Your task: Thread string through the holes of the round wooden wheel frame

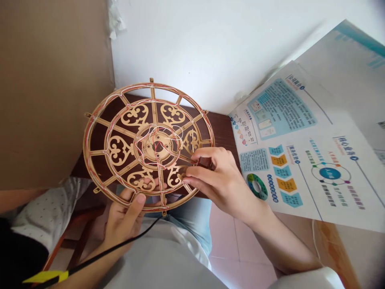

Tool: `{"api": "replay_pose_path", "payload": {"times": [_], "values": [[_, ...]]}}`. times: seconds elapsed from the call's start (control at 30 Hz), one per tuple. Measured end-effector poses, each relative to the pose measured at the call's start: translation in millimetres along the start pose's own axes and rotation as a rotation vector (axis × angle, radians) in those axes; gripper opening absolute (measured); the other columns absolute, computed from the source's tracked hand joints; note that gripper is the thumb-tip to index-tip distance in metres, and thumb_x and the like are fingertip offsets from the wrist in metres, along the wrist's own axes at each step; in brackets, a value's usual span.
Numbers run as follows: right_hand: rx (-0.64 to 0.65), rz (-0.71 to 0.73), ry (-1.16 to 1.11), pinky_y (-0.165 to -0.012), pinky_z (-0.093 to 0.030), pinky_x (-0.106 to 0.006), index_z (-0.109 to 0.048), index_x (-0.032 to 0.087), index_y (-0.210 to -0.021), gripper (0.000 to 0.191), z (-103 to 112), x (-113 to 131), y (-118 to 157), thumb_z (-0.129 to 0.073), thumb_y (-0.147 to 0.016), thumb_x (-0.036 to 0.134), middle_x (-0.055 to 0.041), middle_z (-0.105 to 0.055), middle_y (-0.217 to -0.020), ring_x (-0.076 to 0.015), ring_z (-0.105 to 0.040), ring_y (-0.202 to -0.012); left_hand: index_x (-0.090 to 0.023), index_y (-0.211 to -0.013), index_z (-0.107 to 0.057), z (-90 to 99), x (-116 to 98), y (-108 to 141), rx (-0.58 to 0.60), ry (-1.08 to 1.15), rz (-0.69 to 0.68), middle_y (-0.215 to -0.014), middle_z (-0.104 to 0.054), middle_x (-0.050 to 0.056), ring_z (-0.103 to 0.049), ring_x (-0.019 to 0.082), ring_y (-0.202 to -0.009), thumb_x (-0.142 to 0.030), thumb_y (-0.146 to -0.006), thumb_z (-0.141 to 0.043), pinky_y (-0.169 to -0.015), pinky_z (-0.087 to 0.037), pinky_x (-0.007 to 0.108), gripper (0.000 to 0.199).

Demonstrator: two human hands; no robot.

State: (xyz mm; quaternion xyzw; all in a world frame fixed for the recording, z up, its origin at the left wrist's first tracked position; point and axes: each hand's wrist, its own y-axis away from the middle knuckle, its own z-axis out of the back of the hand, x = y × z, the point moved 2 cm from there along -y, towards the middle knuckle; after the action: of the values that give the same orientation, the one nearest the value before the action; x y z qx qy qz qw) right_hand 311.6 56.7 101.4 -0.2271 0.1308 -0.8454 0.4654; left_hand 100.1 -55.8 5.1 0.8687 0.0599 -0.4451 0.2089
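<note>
Our left thumb (138, 199) presses on the front of the lower rim of an openwork wooden wheel (135, 116), and the other fingers curl behind it, so our left hand (124, 218) is grasping the wheel. Our right fingers (192, 173) bend in over its lower right spokes, beside a small dark red piece (205, 162). We cannot tell whether they are pinching that piece or a wire, or only touching it. Thin red and white wires (155, 138) run along the rims and spokes and loop around the central hub (147, 149).

The wheel is held tilted above our lap, in front of a dark wooden table top (224, 128). A printed brochure (300, 140) lies just beside our right hand (222, 184), and a cardboard panel (51, 88) stands on the left. A black cable (120, 242) crosses our left forearm, above pink floor tiles (234, 249).
</note>
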Motion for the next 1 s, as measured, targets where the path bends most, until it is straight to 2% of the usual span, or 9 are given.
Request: {"api": "replay_pose_path", "payload": {"times": [0.13, 0.27, 0.43, 0.6, 0.7, 0.83, 0.93, 1.0], "values": [[0.091, 0.123, -0.017, -0.086, -0.043, -0.040, -0.069, 0.023, -0.107, 0.011, 7, -2, -5, -0.059, -0.111, 0.025, -0.0083, -0.063, -0.118, -0.0234, -0.058, -0.105, -0.027, -0.110, -0.085, 0.9, 1, 0, 0.042, 0.040, 0.007, -0.117, -0.084, 0.009, -0.081, 0.027, -0.110, -0.037, -0.087, -0.089, -0.093, -0.067, 0.034, 0.025], [0.115, 0.163, -0.013, -0.087, -0.047, -0.038, -0.064, 0.018, -0.109, 0.011, -1, 2, -6, -0.054, -0.112, 0.024, -0.0096, -0.063, -0.112, -0.0227, -0.059, -0.102, -0.027, -0.115, -0.084, -0.5, 2, 0, 0.077, 0.064, 0.002, -0.122, -0.083, 0.010, -0.079, 0.028, -0.115, -0.033, -0.091, -0.086, -0.097, -0.067, 0.036, 0.025], [0.008, 0.080, -0.176, -0.092, -0.052, -0.037, -0.054, 0.020, -0.105, 0.014, -5, 8, -1, -0.046, -0.115, 0.028, -0.0092, -0.055, -0.111, -0.0220, -0.057, -0.107, -0.032, -0.116, -0.084, -3.7, 2, 0, 0.091, 0.111, -0.009, -0.118, -0.084, 0.006, -0.080, 0.025, -0.111, -0.030, -0.092, -0.085, -0.098, -0.066, 0.035, 0.024], [-0.151, -0.002, -0.399, -0.078, -0.050, -0.032, -0.047, 0.022, -0.090, 0.030, 11, 9, 8, -0.036, -0.118, 0.028, -0.0030, -0.052, -0.099, -0.0156, -0.054, -0.087, -0.034, -0.116, -0.085, -3.1, -1, -3, 0.061, 0.116, -0.041, -0.114, -0.085, 0.006, -0.083, 0.024, -0.099, -0.033, -0.088, -0.089, -0.089, -0.069, 0.033, 0.029], [-0.154, 0.001, -0.414, -0.076, -0.050, -0.031, -0.048, 0.022, -0.088, 0.030, 13, 8, 14, -0.041, -0.117, 0.027, -0.0026, -0.055, -0.098, -0.0147, -0.056, -0.087, -0.034, -0.116, -0.085, -3.1, -1, -5, 0.052, 0.104, -0.043, -0.116, -0.085, 0.007, -0.083, 0.025, -0.098, -0.035, -0.086, -0.090, -0.087, -0.070, 0.034, 0.030], [-0.136, -0.032, -0.238, -0.089, -0.052, -0.035, -0.060, 0.019, -0.108, 0.004, 5, 5, 17, -0.061, -0.108, 0.015, -0.0066, -0.060, -0.113, -0.0180, -0.061, -0.103, -0.034, -0.113, -0.085, -5.0, -1, -4, 0.057, 0.111, -0.046, -0.113, -0.085, 0.006, -0.083, 0.026, -0.099, -0.035, -0.087, -0.090, -0.091, -0.069, 0.037, 0.027], [-0.130, -0.042, -0.143, -0.093, -0.052, -0.038, -0.063, 0.019, -0.117, 0.017, -2, 7, 19, -0.072, -0.102, 0.016, -0.0076, -0.061, -0.118, -0.0203, -0.062, -0.109, -0.034, -0.114, -0.085, -5.1, -1, -3, 0.058, 0.108, -0.046, -0.113, -0.085, 0.005, -0.082, 0.027, -0.104, -0.035, -0.087, -0.090, -0.096, -0.068, 0.040, 0.027], [-0.114, -0.027, -0.135, -0.091, -0.052, -0.039, -0.064, 0.019, -0.114, 0.014, -5, 13, 20, -0.072, -0.103, 0.018, -0.0076, -0.061, -0.117, -0.0207, -0.062, -0.108, -0.033, -0.115, -0.084, -4.4, 0, -2, 0.055, 0.095, -0.055, -0.116, -0.085, 0.006, -0.081, 0.028, -0.108, -0.035, -0.088, -0.089, -0.098, -0.067, 0.041, 0.028]]}}
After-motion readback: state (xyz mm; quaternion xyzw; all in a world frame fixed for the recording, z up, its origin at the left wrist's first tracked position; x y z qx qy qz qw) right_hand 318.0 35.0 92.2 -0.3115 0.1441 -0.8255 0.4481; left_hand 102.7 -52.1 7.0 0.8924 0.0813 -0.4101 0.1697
